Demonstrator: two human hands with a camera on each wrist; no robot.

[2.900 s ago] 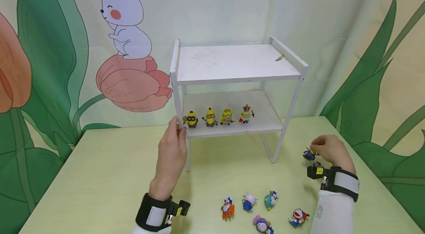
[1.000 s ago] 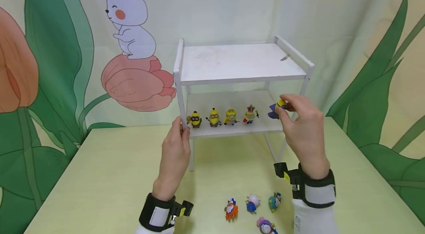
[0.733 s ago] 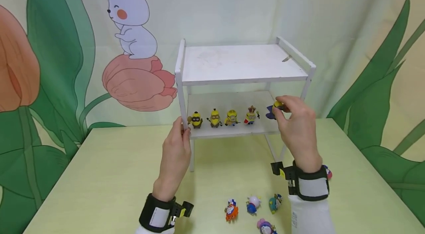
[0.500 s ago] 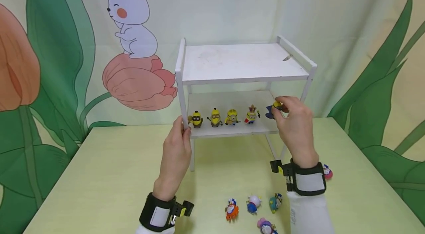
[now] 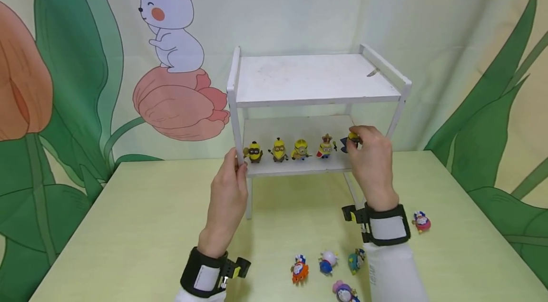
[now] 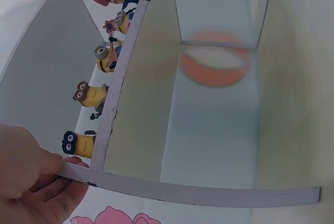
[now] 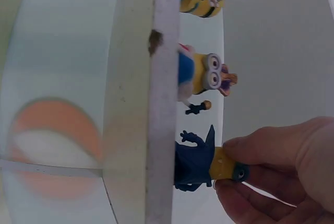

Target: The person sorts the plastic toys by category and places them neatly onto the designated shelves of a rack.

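My right hand (image 5: 373,164) pinches a Minion figure in a dark blue cape (image 7: 194,162) by its yellow head. The figure is upright, right at the lower tier of a white two-tier shelf (image 5: 299,167), at the right end of a row. Left of it on that tier stand a crowned Minion (image 5: 325,146), a Minion with a yellow cap (image 5: 301,149), a banana-topped Minion (image 5: 279,150) and a Minion with black goggles (image 5: 254,152). My left hand (image 5: 227,199) grips the shelf's left front post (image 5: 236,126), thumb in front; part of its fingers is hidden behind the post.
On the table before the shelf lie small figures: an orange figure (image 5: 299,269), a white-and-blue figure (image 5: 327,262), a teal figure (image 5: 355,261) and a purple figure (image 5: 344,291). A pink-red figure (image 5: 421,222) lies right of my right wrist. The shelf's upper tier (image 5: 317,76) overhangs the row.
My right hand has picked up the caped Minion from the table's right side and carried it left and up to the lower tier. The left hand keeps its grip on the post.
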